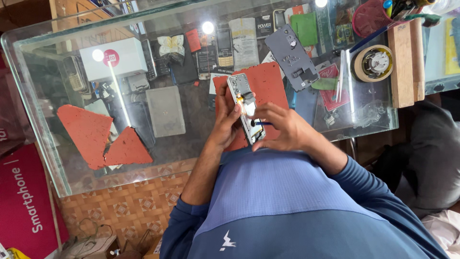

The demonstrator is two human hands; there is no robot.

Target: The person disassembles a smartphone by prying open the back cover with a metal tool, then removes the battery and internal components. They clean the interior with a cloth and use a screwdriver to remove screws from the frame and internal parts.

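Glass counter (57, 144) | red mat (268, 84) | left grip (225, 125) clasps opened phone (247, 108) | right grip (282, 129) pinches blue tool (262, 123)

You have a single view, from the camera on your head, looking steeply down over your own chest, which fills the lower right of the frame. It faces the glass counter (48, 144), which spans the upper half and runs off the right edge. Your left hand (225, 122) and right hand (282, 127) sit near the centre, fairly close to the lens. The tiled floor (129, 201) shows at lower left, farther off.
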